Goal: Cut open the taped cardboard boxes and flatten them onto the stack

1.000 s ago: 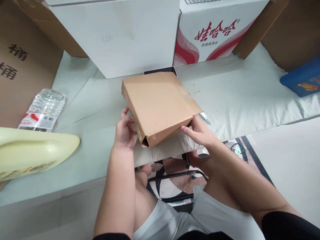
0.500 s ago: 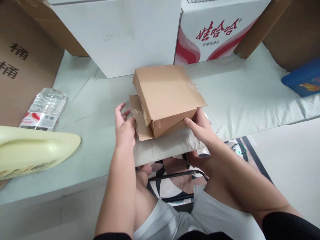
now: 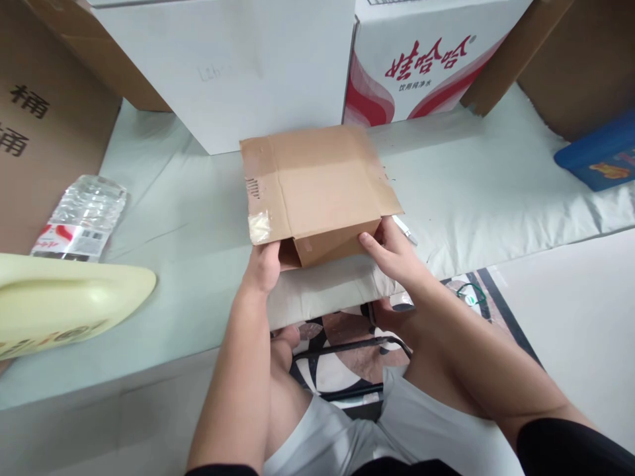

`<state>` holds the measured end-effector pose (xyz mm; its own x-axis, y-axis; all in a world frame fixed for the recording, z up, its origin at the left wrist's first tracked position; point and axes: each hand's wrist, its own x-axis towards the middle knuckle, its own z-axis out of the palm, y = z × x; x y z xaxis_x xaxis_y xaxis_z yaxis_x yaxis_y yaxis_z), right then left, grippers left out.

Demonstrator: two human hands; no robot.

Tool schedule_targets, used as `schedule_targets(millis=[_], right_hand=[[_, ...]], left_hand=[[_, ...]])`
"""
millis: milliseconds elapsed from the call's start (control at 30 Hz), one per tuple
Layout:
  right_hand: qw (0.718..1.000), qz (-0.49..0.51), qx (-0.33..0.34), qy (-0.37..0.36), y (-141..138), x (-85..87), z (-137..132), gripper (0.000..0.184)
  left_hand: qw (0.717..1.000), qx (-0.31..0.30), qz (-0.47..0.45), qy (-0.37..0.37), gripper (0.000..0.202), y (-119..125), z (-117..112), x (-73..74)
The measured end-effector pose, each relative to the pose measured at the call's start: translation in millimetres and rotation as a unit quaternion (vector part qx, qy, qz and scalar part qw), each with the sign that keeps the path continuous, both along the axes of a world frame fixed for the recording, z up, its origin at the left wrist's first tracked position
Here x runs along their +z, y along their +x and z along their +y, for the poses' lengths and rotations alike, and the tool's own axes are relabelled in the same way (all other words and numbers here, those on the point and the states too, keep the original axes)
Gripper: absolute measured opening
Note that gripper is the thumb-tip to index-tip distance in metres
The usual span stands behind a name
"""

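Note:
A brown cardboard box (image 3: 330,182) lies on the pale green sheet (image 3: 183,192) in front of me. Its upper left flap (image 3: 258,188) sticks out sideways, with torn clear tape at the near corner and a printed mark. My left hand (image 3: 264,268) is at the box's left opening, its fingers hidden under that flap. On the right end, my right hand (image 3: 389,248) grips the box, thumb against the front wall and fingers in behind the edge. A slim white object (image 3: 404,228) with a greyish tip pokes out beside my right hand.
A white carton (image 3: 223,73) and a white-and-red water carton (image 3: 421,66) stand behind. To the left are a clear water bottle (image 3: 94,205) and a pale yellow plastic container (image 3: 74,297). A blue object (image 3: 600,155) sits at far right.
The box's upper left flap has swung up and outward from folded down. My left hand has moved from beside the lower flap to beneath the raised one. My right hand keeps its hold.

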<state>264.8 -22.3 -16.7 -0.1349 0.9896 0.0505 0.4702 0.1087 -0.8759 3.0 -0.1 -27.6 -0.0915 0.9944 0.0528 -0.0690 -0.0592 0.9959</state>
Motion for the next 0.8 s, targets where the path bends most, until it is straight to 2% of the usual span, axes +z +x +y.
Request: schedule_targets(millis=[100,200,300,367,400,533,633,700,800], right_hand=[[0.999,0.023,-0.038,0.018,-0.4,3.5,0.5,0.061],[0.995,0.025,-0.095,0.018,-0.3,6.9,2.0,0.060],[0.989,0.028,-0.142,-0.003,0.2,10.2,3.2,0.071],[0.985,0.029,-0.169,0.008,0.8,12.7,3.0,0.080],[0.983,0.032,-0.179,0.016,1.4,14.0,2.8,0.079],[0.981,0.082,-0.174,0.023,7.9,16.2,3.4,0.046],[0.972,0.141,-0.187,-0.013,14.7,13.4,8.5,0.050],[0.957,0.194,-0.210,-0.049,17.5,11.6,13.2,0.047],[0.934,0.267,-0.224,-0.073,18.5,12.0,17.9,0.037]], left_hand=[[0.999,-0.004,-0.010,0.030,0.035,2.0,-1.6,9.2],[0.996,0.031,0.018,0.083,0.024,1.1,-3.1,17.2],[0.993,0.066,0.044,0.084,0.019,0.2,-4.8,20.1],[0.994,0.075,0.038,0.072,0.018,1.1,-5.5,20.5],[0.994,0.077,0.029,0.068,0.017,1.7,-5.7,21.0],[0.994,0.064,-0.065,0.052,0.018,-0.1,-7.2,26.6],[0.993,-0.009,-0.108,-0.038,0.021,-8.9,-9.5,31.3],[0.993,-0.036,-0.079,-0.081,0.021,-15.6,-9.8,31.9],[0.998,0.030,0.020,-0.043,0.026,-21.6,-6.5,29.7]])
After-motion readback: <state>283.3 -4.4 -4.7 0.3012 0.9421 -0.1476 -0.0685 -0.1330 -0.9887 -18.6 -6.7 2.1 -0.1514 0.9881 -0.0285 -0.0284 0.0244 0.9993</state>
